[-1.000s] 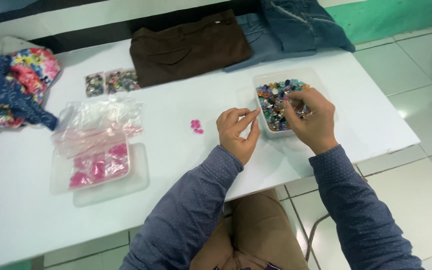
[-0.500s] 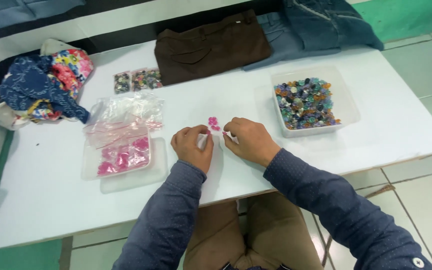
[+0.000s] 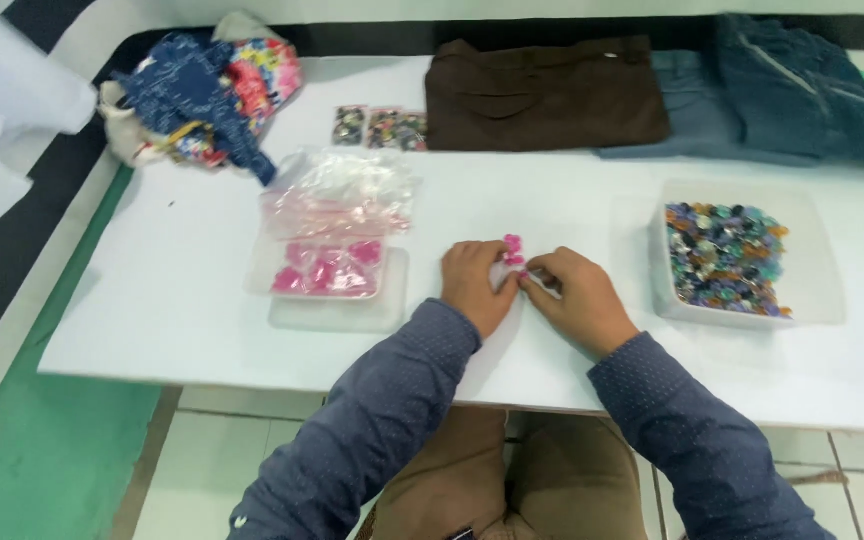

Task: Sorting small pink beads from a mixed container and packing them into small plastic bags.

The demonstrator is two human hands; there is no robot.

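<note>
Small pink beads point(image 3: 513, 249) sit mid-table on the white table point(image 3: 152, 300), at both hands' fingertips. Best to work with fingertip pinches only, wrists resting, so the pile doesn't scatter. Left hand point(image 3: 474, 285) is curled narrow, fingertips touching the beads; right hand point(image 3: 574, 298) is pinched nearly closed beside them, what it grips is too small to tell. Mixed-bead tray point(image 3: 822, 300) sits right, pink-bead tray point(image 3: 337, 310) left.

Left of your hands: a clear plastic bag point(image 3: 337, 205), crumpled, with pink pieces showing through its lower part, lying on a shallow clear tray point(image 3: 337, 310). Further back, by the brown folded garment, three small flat packets point(image 3: 380, 127) of dark mixed pieces lie side by side.
</note>
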